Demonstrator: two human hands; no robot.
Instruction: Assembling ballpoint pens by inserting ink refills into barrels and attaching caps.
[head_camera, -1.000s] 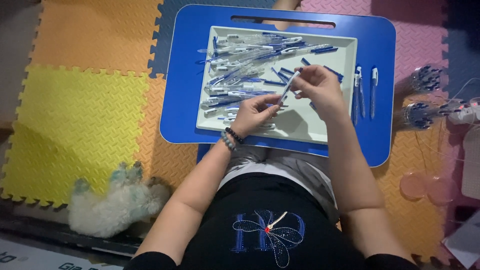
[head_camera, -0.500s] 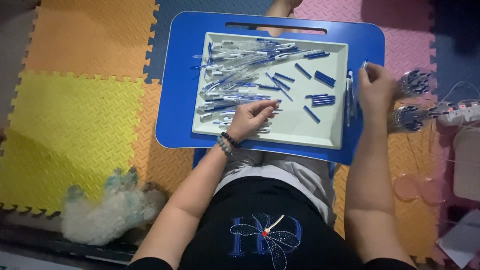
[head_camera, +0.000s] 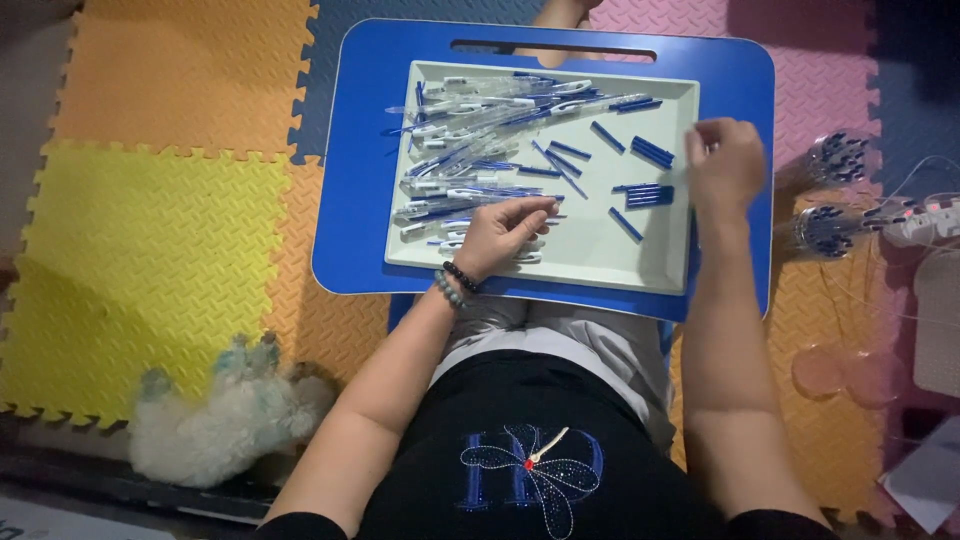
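Blue pens (head_camera: 470, 160) are touched by the left hand (head_camera: 505, 230), its grip loosely apart, inside the tray (head_camera: 600, 255). The right hand (head_camera: 728, 165) is seen at the tray's right edge; its grip cannot be told.

Left hand (head_camera: 503, 232) on pens (head_camera: 470, 150), right hand (head_camera: 727, 165) at tray (head_camera: 600, 255) edge

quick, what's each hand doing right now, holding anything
Left hand: fingers curled on the pile of pen parts in the pale tray; a firm hold cannot be told.
Right hand: closed at the tray's right edge; contents cannot be told.
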